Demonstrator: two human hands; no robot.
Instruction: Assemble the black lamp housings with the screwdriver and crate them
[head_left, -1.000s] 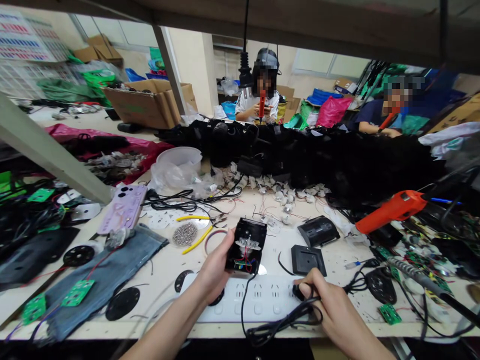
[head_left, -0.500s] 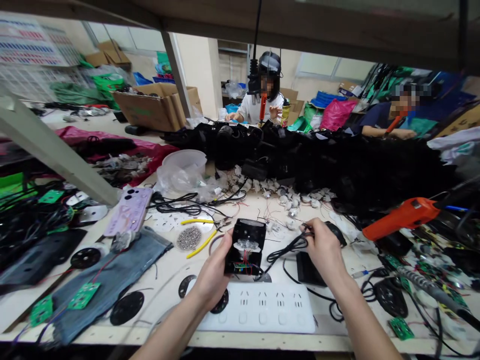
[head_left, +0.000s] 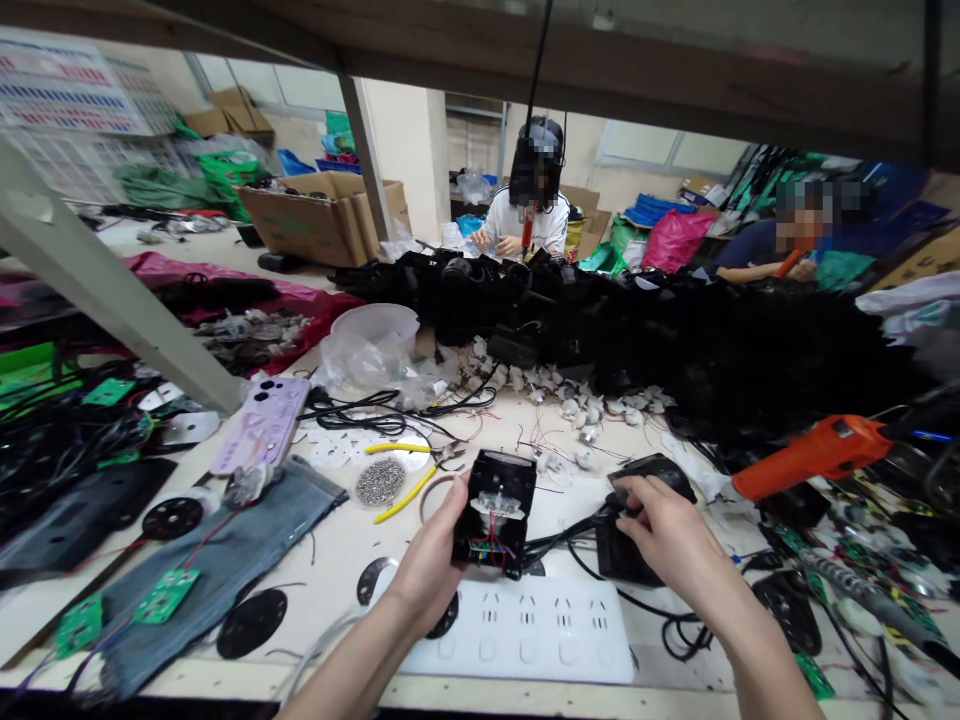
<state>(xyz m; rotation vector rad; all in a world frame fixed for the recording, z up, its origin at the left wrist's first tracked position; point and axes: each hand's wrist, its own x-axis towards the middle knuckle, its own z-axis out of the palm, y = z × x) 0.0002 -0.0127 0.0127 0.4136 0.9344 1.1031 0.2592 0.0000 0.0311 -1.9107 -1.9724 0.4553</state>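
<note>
Now, furthest left, one pair of yellow-handled pliers (head_left: 401,470) lies on the table (head_left: 337,540) just beside one round dish of screws (head_left: 380,481), both apart from the hands. Next, the left hand (head_left: 431,560) is closed on the left side of one open black box (head_left: 495,510), thumb along its edge, holding it just above one white power strip (head_left: 525,630). The box's long axis runs away from the person, and its open face, with coloured wires inside, is turned up. One black cord (head_left: 562,530) leaves the box's lower right corner and runs rightward to the right hand (head_left: 667,535). That hand's fingers are curled shut on the cord's far end, over one black square part (head_left: 619,560). The box lies between the two hands, nearer the left.
</note>
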